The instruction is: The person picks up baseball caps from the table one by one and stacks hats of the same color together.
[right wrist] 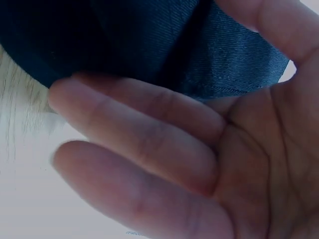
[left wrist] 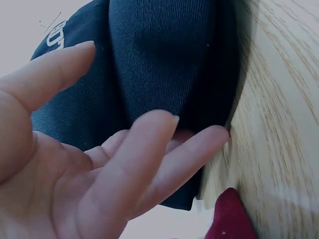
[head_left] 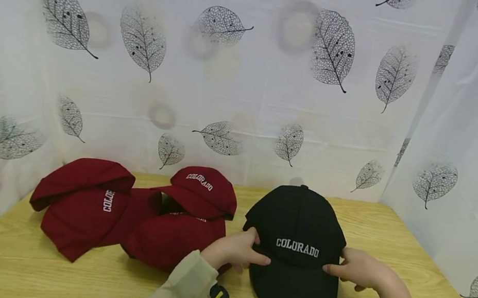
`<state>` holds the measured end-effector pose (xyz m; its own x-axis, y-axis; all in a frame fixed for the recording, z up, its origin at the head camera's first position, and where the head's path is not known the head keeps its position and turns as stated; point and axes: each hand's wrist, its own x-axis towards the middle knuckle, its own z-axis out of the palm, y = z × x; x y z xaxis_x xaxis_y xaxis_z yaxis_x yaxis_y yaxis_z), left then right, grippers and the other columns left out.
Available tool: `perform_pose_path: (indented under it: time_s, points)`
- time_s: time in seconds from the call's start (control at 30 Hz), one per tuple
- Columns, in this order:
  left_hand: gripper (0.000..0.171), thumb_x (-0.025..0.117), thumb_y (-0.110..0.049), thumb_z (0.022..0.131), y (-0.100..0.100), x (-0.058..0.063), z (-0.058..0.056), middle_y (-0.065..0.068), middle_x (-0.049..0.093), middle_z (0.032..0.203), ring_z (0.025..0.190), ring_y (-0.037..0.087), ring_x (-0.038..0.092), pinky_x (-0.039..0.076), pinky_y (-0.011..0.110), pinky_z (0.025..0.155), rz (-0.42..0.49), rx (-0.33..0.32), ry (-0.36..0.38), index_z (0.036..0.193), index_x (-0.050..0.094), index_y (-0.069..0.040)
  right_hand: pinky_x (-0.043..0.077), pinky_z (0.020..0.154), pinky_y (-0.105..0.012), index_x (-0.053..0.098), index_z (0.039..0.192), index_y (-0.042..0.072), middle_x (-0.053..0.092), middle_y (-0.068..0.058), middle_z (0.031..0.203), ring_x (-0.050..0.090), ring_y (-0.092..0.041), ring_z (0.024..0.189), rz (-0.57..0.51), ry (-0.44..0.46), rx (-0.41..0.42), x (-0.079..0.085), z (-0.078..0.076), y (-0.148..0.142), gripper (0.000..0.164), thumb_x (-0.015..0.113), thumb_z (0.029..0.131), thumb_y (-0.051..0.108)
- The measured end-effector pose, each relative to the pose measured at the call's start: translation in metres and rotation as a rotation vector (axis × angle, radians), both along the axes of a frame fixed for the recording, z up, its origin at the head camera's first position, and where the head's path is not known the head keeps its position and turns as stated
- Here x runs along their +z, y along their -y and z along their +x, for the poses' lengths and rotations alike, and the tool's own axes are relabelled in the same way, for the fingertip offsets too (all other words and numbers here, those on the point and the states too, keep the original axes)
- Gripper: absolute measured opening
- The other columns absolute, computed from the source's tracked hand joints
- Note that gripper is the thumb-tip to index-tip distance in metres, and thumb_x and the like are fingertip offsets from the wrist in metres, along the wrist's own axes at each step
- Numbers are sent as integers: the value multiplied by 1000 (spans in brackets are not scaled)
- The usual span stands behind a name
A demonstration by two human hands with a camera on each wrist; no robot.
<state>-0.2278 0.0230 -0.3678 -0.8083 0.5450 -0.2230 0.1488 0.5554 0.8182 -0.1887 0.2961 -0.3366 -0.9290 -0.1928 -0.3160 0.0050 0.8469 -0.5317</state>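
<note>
A black baseball cap (head_left: pixel 297 226) with white COLORADO lettering faces me on the table, its visor pointing toward me. My left hand (head_left: pixel 237 250) grips its left side, thumb across the front by the visor seam. On the opposite side my right hand (head_left: pixel 369 275) holds the cap, its thumb on the same seam. In the left wrist view, several fingers (left wrist: pixel 144 154) extend beside the black fabric (left wrist: pixel 159 59). The right wrist view shows fingers (right wrist: pixel 134 124) along the lower edge of the dark cap (right wrist: pixel 124 40).
Several dark red COLORADO caps lie left of the black one: a folded pair of shapes (head_left: pixel 83 213), an upper cap (head_left: pixel 206 193) and one beneath it (head_left: pixel 174 243). The wooden table (head_left: pixel 411 249) meets a white leaf-print curtain (head_left: pixel 248 93) at back and sides.
</note>
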Motion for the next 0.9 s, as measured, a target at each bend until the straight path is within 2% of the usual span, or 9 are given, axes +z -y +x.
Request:
perform_pose_path:
  time_s: [0.17, 0.23, 0.53, 0.77, 0.9]
  points:
    - [41, 65, -19, 80, 1, 0, 0, 14, 50, 77, 65, 27, 55, 48, 35, 55, 4, 2, 12, 106, 40, -1, 46, 58, -39, 52, 97, -3, 53, -9, 84, 53, -24, 80, -5, 21, 4, -1, 1, 0, 39, 56, 85, 33]
    - [40, 65, -19, 80, 1, -1, 0, 13, 50, 78, 67, 27, 56, 48, 35, 55, 5, 2, 15, 105, 40, -1, 46, 58, -39, 53, 93, -2, 53, -9, 83, 52, -24, 79, -4, 25, 5, -2, 1, 0, 36, 56, 85, 33]
    - [41, 67, -21, 79, 1, -2, -1, 12, 53, 73, 57, 24, 55, 45, 32, 54, -75, -18, -19, 105, 42, -1, 46, 61, -40, 52, 94, -4, 53, -9, 84, 53, -24, 81, 13, 34, 17, -5, -2, 0, 39, 55, 86, 34]
    - [39, 66, -21, 79, 2, -2, -2, 10, 50, 77, 55, 24, 55, 44, 31, 53, -103, -31, -43, 103, 43, -2, 44, 59, -37, 51, 89, -2, 50, -8, 79, 49, -21, 71, 36, 12, 45, -7, -2, -1, 36, 54, 86, 33]
    - [37, 65, -22, 80, 2, -2, -2, 9, 50, 78, 56, 25, 55, 45, 32, 53, -98, -25, -46, 102, 45, -1, 46, 62, -41, 50, 100, -8, 52, -10, 86, 51, -24, 77, 12, 8, 49, -6, -3, -1, 44, 53, 87, 34]
